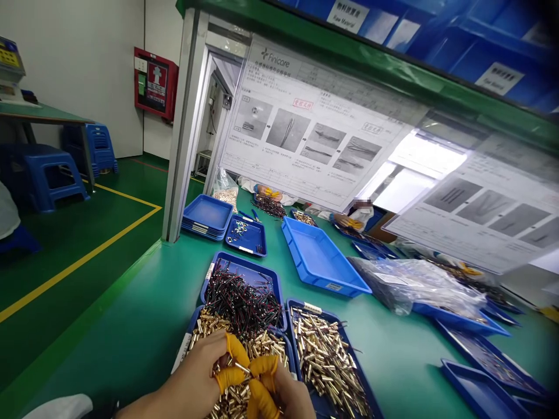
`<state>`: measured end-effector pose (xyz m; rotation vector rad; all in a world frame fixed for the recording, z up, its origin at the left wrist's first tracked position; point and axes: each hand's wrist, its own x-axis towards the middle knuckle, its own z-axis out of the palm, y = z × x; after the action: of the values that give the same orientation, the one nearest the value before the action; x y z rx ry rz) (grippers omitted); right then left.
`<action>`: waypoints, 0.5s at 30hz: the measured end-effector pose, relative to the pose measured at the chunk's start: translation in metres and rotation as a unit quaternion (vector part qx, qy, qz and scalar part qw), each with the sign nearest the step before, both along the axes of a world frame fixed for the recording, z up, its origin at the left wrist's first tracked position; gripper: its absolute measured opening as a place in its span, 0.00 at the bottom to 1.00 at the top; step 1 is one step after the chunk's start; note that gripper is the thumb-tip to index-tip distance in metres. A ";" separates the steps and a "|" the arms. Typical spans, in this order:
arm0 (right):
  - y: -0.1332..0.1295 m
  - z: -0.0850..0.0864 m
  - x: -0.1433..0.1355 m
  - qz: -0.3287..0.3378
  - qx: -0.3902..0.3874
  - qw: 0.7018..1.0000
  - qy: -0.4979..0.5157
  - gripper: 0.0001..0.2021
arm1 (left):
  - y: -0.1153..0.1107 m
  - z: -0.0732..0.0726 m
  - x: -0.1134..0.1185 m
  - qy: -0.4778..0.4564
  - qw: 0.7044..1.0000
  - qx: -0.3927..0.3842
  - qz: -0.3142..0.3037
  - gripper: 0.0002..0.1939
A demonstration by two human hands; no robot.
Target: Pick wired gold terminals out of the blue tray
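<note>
My left hand (205, 368) and my right hand (283, 390) meet low in the view, with yellow cots on the fingertips. Between their pinched fingers is a small silvery metal tube (241, 368); the finger cots hide its ends. A dark reddish bit shows inside my left fingers, too small to name. Directly below the hands, a blue tray (186, 343) holds many loose brass-coloured tubes (266, 344). Just beyond, another blue tray (276, 279) carries a heap of short black and red wires (240, 299). To the right, more metal pieces (325, 355), some with dark wire ends, fill a third tray (349, 337).
A light-blue bin (323, 256) stands farther back. Left of it are a small-parts tray (257, 247) and stacked trays (207, 216). Plastic bags (406, 279) lie on trays at right. Instruction sheets (305, 116) hang overhead. Co-workers' yellow-cotted hands (349, 221) show across the table.
</note>
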<state>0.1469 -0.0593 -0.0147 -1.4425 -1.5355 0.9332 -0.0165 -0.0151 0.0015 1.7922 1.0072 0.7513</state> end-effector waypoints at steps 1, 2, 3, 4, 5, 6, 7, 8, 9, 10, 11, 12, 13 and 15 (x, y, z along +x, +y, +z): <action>0.000 -0.001 0.001 0.003 -0.015 0.999 0.033 0.20 | 0.000 -0.001 -0.001 -0.001 1.000 0.006 -0.004 0.05; 0.000 -0.001 0.002 0.008 -0.028 0.998 0.062 0.21 | 0.000 -0.001 -0.001 -0.003 1.000 0.014 -0.010 0.06; 0.000 0.000 0.004 0.019 -0.039 0.996 0.078 0.21 | -0.001 0.001 -0.001 -0.004 1.000 0.023 -0.020 0.06; 0.000 0.002 0.005 0.035 -0.044 0.995 0.077 0.20 | -0.001 0.004 -0.002 -0.004 0.999 0.035 -0.032 0.07; 0.000 0.004 0.007 0.049 -0.045 0.996 0.062 0.19 | -0.002 0.007 -0.002 -0.001 0.997 0.053 -0.049 0.07; 0.000 0.005 0.009 0.062 -0.047 0.996 0.044 0.18 | -0.002 0.010 -0.001 0.005 0.995 0.073 -0.066 0.07; 0.000 0.006 0.010 0.070 -0.049 0.996 0.028 0.18 | -0.002 0.013 -0.001 0.013 0.992 0.093 -0.082 0.08; 0.000 0.006 0.010 0.071 -0.049 0.996 0.020 0.18 | -0.003 0.016 0.000 0.022 0.989 0.111 -0.094 0.09; 0.001 0.005 0.009 0.068 -0.047 0.996 0.023 0.18 | -0.003 0.017 0.000 0.029 0.986 0.124 -0.103 0.09; 0.001 0.003 0.008 0.062 -0.043 0.997 0.034 0.18 | -0.003 0.018 0.001 0.035 0.985 0.131 -0.108 0.10; 0.001 0.001 0.007 0.059 -0.035 0.997 0.048 0.18 | -0.004 0.018 0.001 0.039 0.984 0.134 -0.112 0.10; 0.002 -0.002 0.005 0.057 -0.024 0.996 0.059 0.18 | -0.004 0.018 0.002 0.043 0.983 0.135 -0.115 0.10; 0.002 -0.004 0.003 0.054 -0.012 0.996 0.065 0.18 | -0.005 0.017 0.002 0.046 0.983 0.133 -0.117 0.10; 0.002 -0.005 0.002 0.046 0.003 0.997 0.062 0.18 | -0.006 0.016 0.001 0.049 0.985 0.121 -0.108 0.10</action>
<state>0.1484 -0.0578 -0.0202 -1.2943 -1.5229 1.0523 -0.0151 -0.0207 0.0174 2.1274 0.7917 0.6777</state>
